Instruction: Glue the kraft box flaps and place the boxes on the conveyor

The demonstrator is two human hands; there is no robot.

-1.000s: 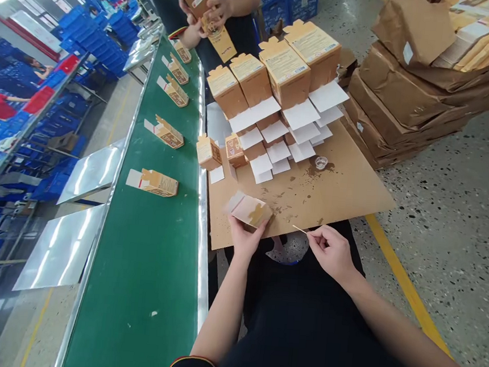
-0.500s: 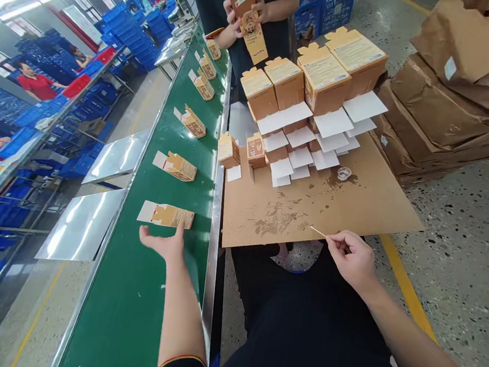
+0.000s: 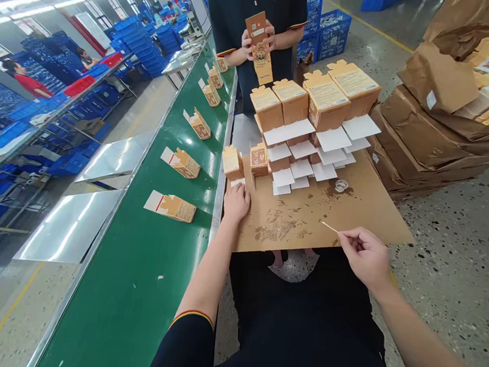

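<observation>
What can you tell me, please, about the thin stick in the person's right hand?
The thin stick is a pale, slender sliver, wood by its look, about toothpick-fine. The right hand pinches one end between its fingertips; the free end points left and slightly away, hanging just above the stained cardboard sheet near its front edge. Whether the tip carries glue cannot be told. Nothing else touches it.

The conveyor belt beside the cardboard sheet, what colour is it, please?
Green, seen in the head view: conveyor belt.

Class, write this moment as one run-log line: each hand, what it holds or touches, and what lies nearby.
left hand: flat on cardboard sheet, beside small box | right hand: pinching thin stick | nearby: glue cup
</observation>
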